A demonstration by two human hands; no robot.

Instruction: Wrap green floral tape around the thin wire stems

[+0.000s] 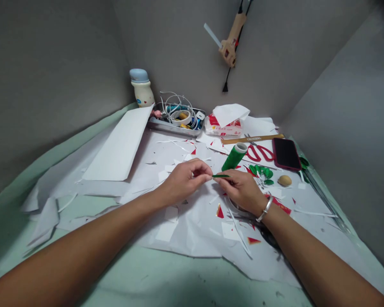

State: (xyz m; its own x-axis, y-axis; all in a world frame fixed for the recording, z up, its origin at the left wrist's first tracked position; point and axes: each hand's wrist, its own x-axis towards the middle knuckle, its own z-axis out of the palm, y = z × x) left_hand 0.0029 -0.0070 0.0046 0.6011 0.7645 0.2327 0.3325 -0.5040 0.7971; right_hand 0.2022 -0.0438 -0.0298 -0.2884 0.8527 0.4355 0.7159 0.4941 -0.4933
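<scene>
Over the middle of the paper-covered table, my left hand [192, 178] is closed in a pinch at the left end of a thin green strip-like piece [220, 176]. My right hand [241, 187], with a silver bangle at the wrist, closes its fingers on the other end. The piece appears edge-on, so its full shape is hidden. Just behind my right hand stands a spool of green thread [234, 157], tilted in view. Several green leaf-shaped pieces on thin stems [261, 174] lie to the right, beside a small tan rounded object [284, 181].
Red-handled scissors [259, 152], a flat brown stick [252, 139] and a phone [286, 153] lie at the right. Behind are a tissue pack [224, 125], a metal tray [176, 128] of supplies and a bottle [142, 89]. A glue gun [233, 40] hangs on the wall. Paper scraps surround my hands.
</scene>
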